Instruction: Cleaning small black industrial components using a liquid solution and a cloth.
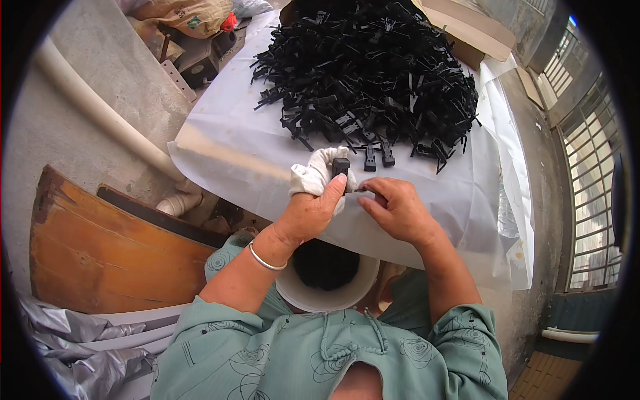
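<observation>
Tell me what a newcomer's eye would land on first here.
Probably the heap of black parts, spread over the far side of the white-sheeted table. Next, in front of it, the left hand gripping white cloth and a black piece, right hand alongside. Below sits a white bucket.

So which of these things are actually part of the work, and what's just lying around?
Seemingly part of the job:
black piece held in the left fingers
white cloth at that hand
heap of black parts
white sheet under the heap
probably the white bucket below, with something black inside

Apparently just lying about:
orange-brown board
silver sheeting
tan sack
</observation>
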Demonstrator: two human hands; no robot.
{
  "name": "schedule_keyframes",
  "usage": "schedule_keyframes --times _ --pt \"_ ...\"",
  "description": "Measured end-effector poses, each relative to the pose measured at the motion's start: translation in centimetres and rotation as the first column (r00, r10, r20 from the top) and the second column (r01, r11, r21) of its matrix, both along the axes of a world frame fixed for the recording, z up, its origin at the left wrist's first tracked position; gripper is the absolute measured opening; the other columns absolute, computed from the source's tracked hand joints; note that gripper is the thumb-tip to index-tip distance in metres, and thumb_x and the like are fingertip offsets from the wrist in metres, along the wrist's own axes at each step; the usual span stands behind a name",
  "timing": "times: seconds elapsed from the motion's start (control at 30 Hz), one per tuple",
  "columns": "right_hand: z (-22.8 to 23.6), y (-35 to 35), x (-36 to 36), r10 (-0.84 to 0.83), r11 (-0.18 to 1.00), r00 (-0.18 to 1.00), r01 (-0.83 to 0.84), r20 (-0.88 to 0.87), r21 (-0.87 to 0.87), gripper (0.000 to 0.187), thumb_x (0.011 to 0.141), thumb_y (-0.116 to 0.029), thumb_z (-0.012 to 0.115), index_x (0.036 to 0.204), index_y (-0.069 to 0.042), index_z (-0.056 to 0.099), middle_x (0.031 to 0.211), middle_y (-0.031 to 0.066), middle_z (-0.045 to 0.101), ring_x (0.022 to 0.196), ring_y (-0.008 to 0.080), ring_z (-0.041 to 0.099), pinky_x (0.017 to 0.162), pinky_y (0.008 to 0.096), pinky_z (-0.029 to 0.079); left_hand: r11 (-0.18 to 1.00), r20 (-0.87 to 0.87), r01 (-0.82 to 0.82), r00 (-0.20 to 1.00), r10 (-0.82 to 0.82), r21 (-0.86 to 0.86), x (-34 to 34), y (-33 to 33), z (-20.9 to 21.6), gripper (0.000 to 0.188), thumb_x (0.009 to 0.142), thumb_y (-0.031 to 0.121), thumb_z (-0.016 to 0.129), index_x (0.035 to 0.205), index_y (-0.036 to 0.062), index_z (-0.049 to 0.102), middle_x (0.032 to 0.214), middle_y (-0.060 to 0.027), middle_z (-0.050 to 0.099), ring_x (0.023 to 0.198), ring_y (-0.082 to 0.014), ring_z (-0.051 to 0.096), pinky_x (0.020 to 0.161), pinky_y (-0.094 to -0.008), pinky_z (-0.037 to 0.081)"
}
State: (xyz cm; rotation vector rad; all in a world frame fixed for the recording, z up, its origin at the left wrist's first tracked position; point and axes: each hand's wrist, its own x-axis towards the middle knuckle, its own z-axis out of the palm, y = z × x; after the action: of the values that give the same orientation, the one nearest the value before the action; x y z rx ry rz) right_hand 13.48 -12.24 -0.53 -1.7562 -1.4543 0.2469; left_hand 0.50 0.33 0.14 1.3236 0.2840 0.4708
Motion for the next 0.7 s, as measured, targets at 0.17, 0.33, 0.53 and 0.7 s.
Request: schedule_keyframes --times 0.17,0.33,0.53,0.7 --pt "0.5 -0.1 0.1 0.044 0.981 0.995 -0.027 -0.088 0.191 0.009 0.076 -0.005 0.066 0.082 0.0 0.062 0.064 0.0057 0.055 0.054 0.0123 0.048 0.051 0.0253 0.039 0.997 -0.036 0.011 0.999 -0.009 0.075 0.0 0.0 -0.1 0.031 0.09 0.007 0.043 0.121 0.0038 0.04 0.083 -0.0019 0.053 0.057 -0.0042 0.042 0.051 -0.0187 0.037" --pt "0.0 0.0 0.0 0.027 0.996 0.921 0.01 -0.389 0.093 0.014 0.079 -0.011 0.067 0.077 0.001 0.06 0.065 0.0058 0.056 0.054 0.0084 0.047 0.05 0.0231 0.039 0.879 0.06 0.072 0.992 -0.114 0.472 0.4 -0.4 -0.9 0.033 0.084 0.005 0.042 0.117 0.0001 0.044 0.09 -0.0078 0.054 0.078 -0.0134 0.05 0.073 -0.0264 0.043" --pt "0.1 0.3 -0.7 0.047 0.997 0.92 -0.018 -0.389 0.077 0.021 0.086 -0.016 0.059 0.074 0.001 0.055 0.062 0.0032 0.05 0.057 0.0118 0.043 0.053 0.0268 0.038 0.84 -0.013 0.033 0.999 -0.031 0.542 0.2 -0.3 -1.0 0.027 0.083 0.008 0.043 0.108 -0.0011 0.046 0.092 -0.0105 0.054 0.085 -0.0169 0.051 0.079 -0.0296 0.043" --pt "0.1 0.6 -1.1 0.093 0.993 0.977 -0.079 -0.194 0.082 0.024 0.091 -0.014 0.048 0.073 0.001 0.052 0.058 0.0108 0.043 0.053 0.0209 0.04 0.051 0.0314 0.036 0.837 -0.063 0.023 0.998 0.014 0.546 0.0 -1.1 -0.7 0.028 0.08 0.005 0.042 0.106 -0.003 0.047 0.091 -0.0099 0.054 0.085 -0.0154 0.051 0.079 -0.0278 0.043"
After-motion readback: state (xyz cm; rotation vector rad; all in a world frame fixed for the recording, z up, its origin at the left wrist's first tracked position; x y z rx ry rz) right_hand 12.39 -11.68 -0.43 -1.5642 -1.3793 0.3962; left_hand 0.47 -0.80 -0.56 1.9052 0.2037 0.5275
